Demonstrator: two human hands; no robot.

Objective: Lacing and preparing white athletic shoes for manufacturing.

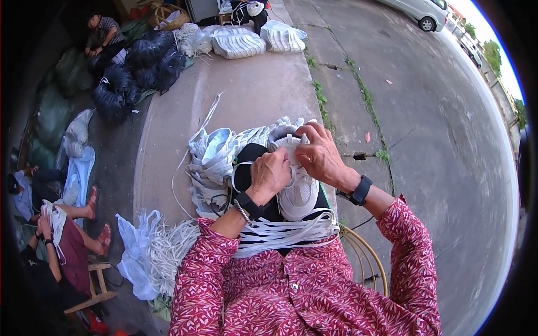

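A white sneaker (300,196) lies on my lap, toe toward me. My left hand (270,175) is closed on its left side, near the lacing. My right hand (319,155) grips the shoe's upper end, fingers pinching at the tongue and a white lace. A bundle of flat white laces (280,235) is draped across my lap below the shoe. Just beyond my hands lies a heap of white shoe uppers (216,154).
A bag of white cords (151,255) sits at my lower left. Black bundles (137,67) and white stacks (238,42) lie farther along the concrete. People sit at the left (61,241) and far back (103,36). A road with a parked car (423,11) runs on the right.
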